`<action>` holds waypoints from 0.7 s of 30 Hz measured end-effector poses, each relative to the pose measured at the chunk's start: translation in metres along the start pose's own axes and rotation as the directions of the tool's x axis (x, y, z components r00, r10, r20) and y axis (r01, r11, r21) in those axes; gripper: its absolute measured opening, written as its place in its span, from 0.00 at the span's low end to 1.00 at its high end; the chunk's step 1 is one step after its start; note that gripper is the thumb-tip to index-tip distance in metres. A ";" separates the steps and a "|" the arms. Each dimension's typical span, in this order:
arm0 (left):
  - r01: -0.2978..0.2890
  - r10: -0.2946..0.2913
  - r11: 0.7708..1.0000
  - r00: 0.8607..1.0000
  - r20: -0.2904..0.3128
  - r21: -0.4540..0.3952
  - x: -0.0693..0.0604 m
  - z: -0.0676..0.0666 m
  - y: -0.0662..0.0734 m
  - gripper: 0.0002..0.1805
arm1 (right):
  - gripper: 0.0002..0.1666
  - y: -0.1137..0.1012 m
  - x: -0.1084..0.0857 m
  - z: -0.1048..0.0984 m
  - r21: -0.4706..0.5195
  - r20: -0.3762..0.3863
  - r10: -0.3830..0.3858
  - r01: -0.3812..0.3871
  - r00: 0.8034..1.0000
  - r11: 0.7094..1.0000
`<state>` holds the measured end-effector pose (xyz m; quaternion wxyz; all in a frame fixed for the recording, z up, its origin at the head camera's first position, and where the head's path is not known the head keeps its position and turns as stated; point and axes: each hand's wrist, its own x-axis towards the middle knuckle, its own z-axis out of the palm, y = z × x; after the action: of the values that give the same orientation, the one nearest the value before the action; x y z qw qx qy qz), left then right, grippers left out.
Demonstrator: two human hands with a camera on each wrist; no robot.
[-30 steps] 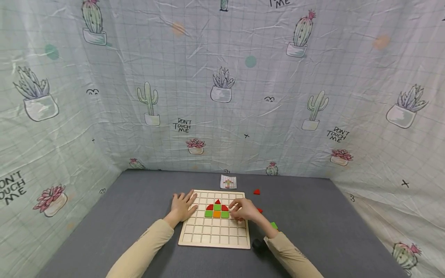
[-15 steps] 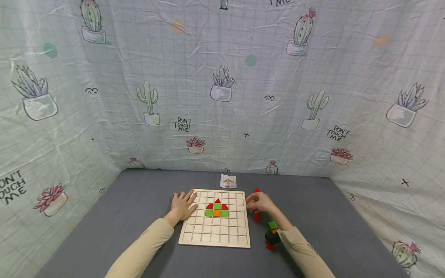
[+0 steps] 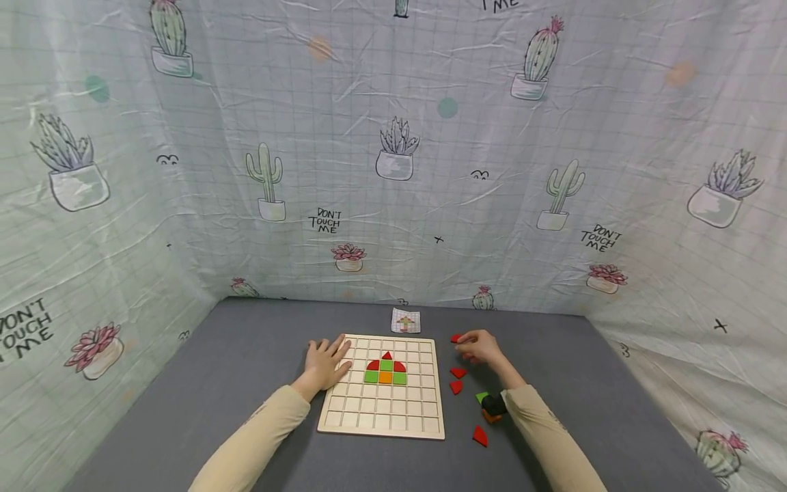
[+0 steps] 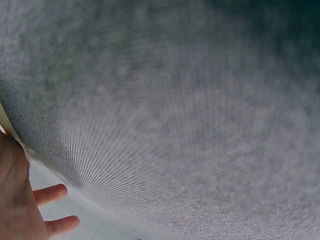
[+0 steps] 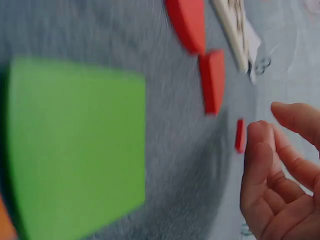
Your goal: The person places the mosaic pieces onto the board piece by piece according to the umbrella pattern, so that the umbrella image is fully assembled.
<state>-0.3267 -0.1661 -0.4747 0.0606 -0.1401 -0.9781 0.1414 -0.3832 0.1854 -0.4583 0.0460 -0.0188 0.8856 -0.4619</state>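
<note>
Head view: left hand [image 3: 322,364] flat on the left edge of the grid board [image 3: 381,417], fingers spread wide. Right hand [image 3: 482,348] over the bench [image 3: 277,437], right of board, beside the far red piece [image 3: 456,338]; fingers bent, narrow gap, can't tell if touching it. On board, seven: three red, three green, one orange. Off board, right: four red, the far one included, plus a green piece [image 3: 481,396] and an orange piece [image 3: 491,417], both partly covered by black wrist camera [image 3: 494,404]. Small card [image 3: 406,321] behind board, printed curtain [image 3: 338,150] beyond.

Left wrist view: blurry bench; left hand cut off, two fingers clearly visible, apart.

Right wrist view: green piece large, blurred; orange cut off at edge; three red; board partly in. Fingertips close, contents unclear.
</note>
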 end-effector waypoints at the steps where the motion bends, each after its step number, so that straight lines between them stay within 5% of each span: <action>1: 0.000 0.000 1.000 1.000 0.003 0.003 0.000 0.000 0.000 0.30 | 0.16 0.002 0.002 -0.001 -0.001 -0.005 0.000 0.000 1.000 1.000; 9: 0.001 -0.001 1.000 1.000 0.010 0.026 0.001 0.001 0.001 0.30 | 0.18 0.014 0.016 -0.004 0.023 -0.048 0.007 -0.006 0.999 1.000; 21: -0.003 0.003 1.000 1.000 0.006 0.022 0.001 -0.001 0.000 0.30 | 0.21 0.016 0.027 0.000 -0.074 -0.050 0.031 -0.034 0.998 0.997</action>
<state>-0.3276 -0.1655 -0.4735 0.0591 -0.1406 -0.9764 0.1527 -0.4104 0.1927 -0.4728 0.0309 0.0054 0.9032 -0.4280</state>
